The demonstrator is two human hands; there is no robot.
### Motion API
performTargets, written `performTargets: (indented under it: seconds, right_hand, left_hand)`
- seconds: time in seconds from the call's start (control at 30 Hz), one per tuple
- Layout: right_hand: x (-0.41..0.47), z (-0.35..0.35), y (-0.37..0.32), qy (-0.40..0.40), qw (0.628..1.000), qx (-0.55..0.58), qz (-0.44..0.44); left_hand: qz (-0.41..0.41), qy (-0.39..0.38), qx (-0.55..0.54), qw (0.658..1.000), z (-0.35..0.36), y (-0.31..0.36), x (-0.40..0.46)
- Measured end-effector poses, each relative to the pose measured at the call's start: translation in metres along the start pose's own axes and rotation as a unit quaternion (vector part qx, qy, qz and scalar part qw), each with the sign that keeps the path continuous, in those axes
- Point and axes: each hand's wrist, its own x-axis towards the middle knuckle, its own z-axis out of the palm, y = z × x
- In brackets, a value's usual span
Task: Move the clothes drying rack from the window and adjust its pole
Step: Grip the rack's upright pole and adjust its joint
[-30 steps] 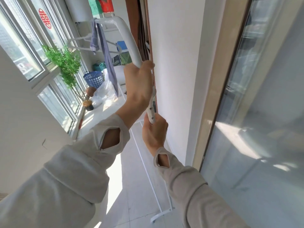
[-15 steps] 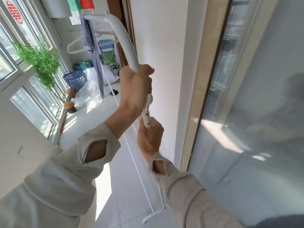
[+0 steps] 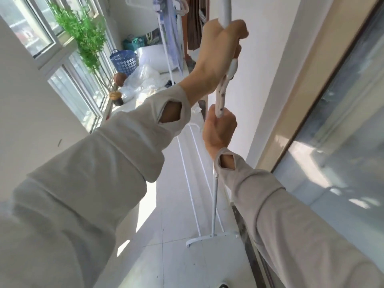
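the left hand point(image 3: 216, 57) is wrapped around the upper white tube of the clothes drying rack point(image 3: 214, 204), fingers curled tight. the right hand point(image 3: 219, 129) is clenched around the pole point(image 3: 220, 98) lower down, just below a stretch with small dark holes. the rack stands next to the white wall point(image 3: 259, 59), well apart from the window point(image 3: 68, 84), its curved foot point(image 3: 209, 238) on the tiled floor. a blue basket point(image 3: 123, 62) and a green plant point(image 3: 83, 34) sit at the far end.
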Motion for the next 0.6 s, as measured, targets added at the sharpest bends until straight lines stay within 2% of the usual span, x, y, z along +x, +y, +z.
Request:
performTargets:
  seconds: [0.27,0.4,0.6]
  right_hand:
    - [0.022,0.046,0.006,-0.001,1.000,-0.005,-0.020]
    - [0.033,0.056,0.009,0.005,0.999,0.001,-0.036]
    - [0.034,0.052,0.012,0.019,1.000,0.002,-0.014]
  left_hand:
    - [-0.022,0.015,0.003,1.000,-0.023,-0.013,0.046]
    - [-0.016,0.004,-0.015,1.000,-0.023,-0.025,0.066]
    - [-0.006,-0.018,-0.060,0.998,-0.016,-0.028,0.066]
